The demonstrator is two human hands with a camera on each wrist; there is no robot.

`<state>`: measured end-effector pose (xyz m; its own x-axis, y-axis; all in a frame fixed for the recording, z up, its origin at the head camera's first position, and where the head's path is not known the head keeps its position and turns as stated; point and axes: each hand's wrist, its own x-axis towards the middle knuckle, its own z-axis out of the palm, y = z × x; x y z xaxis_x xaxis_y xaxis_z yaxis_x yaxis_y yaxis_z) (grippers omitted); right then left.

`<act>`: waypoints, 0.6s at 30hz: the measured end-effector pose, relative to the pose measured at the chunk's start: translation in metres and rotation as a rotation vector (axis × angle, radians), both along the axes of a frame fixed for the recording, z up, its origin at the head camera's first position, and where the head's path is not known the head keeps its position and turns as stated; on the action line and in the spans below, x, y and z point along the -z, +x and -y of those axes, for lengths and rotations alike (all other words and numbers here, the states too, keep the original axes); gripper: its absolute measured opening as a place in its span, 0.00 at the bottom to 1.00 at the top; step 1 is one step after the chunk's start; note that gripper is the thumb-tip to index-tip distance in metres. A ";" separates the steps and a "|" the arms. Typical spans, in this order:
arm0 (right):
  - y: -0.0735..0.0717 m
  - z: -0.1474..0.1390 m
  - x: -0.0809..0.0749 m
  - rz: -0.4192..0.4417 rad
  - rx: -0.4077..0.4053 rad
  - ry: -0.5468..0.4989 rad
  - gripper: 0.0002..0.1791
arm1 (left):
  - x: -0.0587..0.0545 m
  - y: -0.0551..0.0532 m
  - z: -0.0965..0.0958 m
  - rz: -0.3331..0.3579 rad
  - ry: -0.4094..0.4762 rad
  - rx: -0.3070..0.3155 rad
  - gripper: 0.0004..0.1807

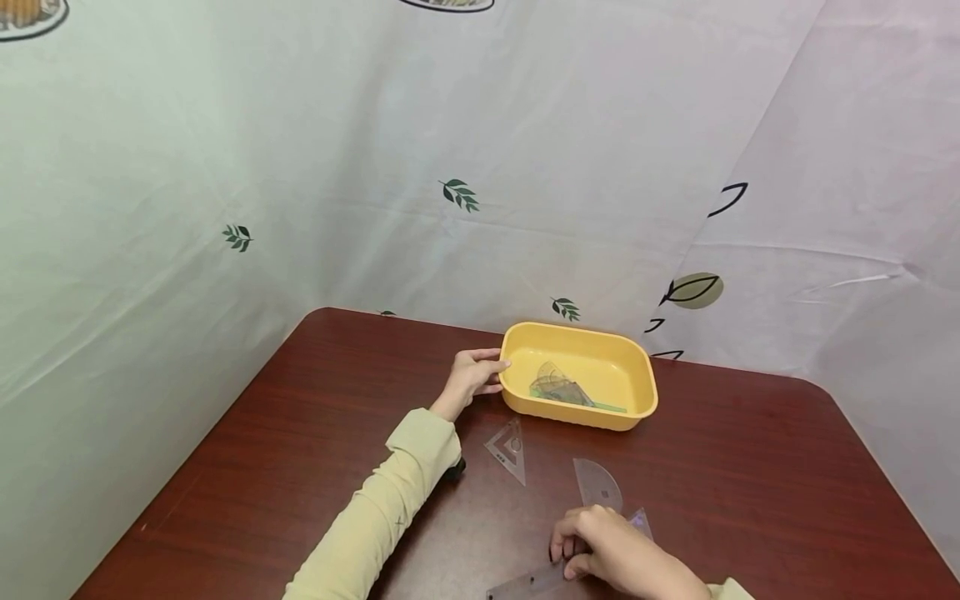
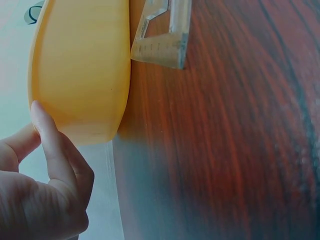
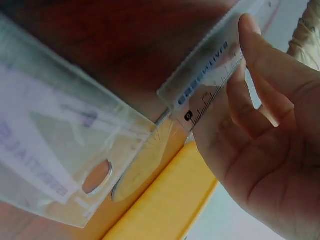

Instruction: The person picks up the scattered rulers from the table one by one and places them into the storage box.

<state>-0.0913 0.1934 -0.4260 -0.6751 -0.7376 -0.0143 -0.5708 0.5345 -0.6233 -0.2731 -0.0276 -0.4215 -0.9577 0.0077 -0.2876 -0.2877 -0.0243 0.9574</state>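
My left hand (image 1: pixel 468 382) grips the left end of a yellow plastic tub (image 1: pixel 570 414), thumb over the rim and fingers outside. In the right wrist view, my right hand (image 3: pixel 270 145) pinches a clear ruler (image 3: pixel 210 75) with printed graduations between thumb and fingers. The head view has this ruler (image 1: pixel 528 583) low at the front edge of the picture. Just beyond my right hand (image 1: pixel 618 546) lies a clear protractor (image 1: pixel 598 485). A clear piece with purple lettering (image 3: pixel 45 135) is close by, partly hidden by the hand in the head view.
A clear set square (image 1: pixel 501 457) lies on the dark red-brown table (image 1: pixel 300 433) in front of the tub. Inside the tub are several see-through pieces (image 1: pixel 555 386) and a green strip (image 1: pixel 611 408). A pale printed cloth (image 1: pixel 375 167) hangs behind the table.
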 end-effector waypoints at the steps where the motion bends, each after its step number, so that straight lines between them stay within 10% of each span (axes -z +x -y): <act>1: 0.000 -0.001 0.000 0.000 -0.007 -0.010 0.07 | 0.000 0.000 0.000 0.000 -0.001 0.001 0.22; 18: -0.018 -0.014 -0.023 0.092 0.033 -0.140 0.07 | 0.001 0.000 -0.001 0.010 0.013 -0.010 0.22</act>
<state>-0.1098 0.2075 -0.4031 -0.6993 -0.7144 0.0237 -0.4913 0.4564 -0.7418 -0.2735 -0.0267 -0.4223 -0.9549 0.0020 -0.2968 -0.2966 -0.0397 0.9542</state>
